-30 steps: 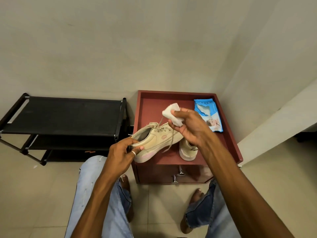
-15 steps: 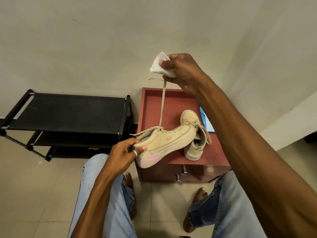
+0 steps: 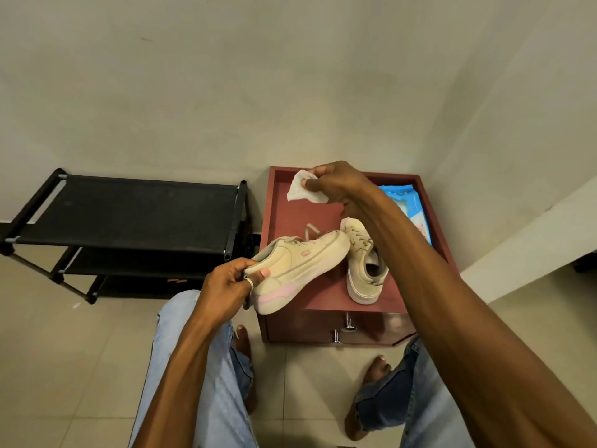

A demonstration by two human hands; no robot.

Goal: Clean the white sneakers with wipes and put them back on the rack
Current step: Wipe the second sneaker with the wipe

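A black rack (image 3: 129, 215) stands left of the red worktop (image 3: 290, 215), where 1 sneaker (image 3: 365, 276) rests, seemingly tilted, near a blue wipes pack (image 3: 407, 202). The left hand (image 3: 226, 289) curls its fingers round the other sneaker's (image 3: 297, 266) heel, holding it over the worktop's front edge. The right hand (image 3: 339, 185) pinches a wipe (image 3: 302, 190) above.

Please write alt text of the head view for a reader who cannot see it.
The left hand holds a white sneaker by its heel over the edge of a red cabinet; the right hand pinches a wipe above it. The second sneaker and a blue wipes pack lie on the cabinet, beside a black shoe rack.
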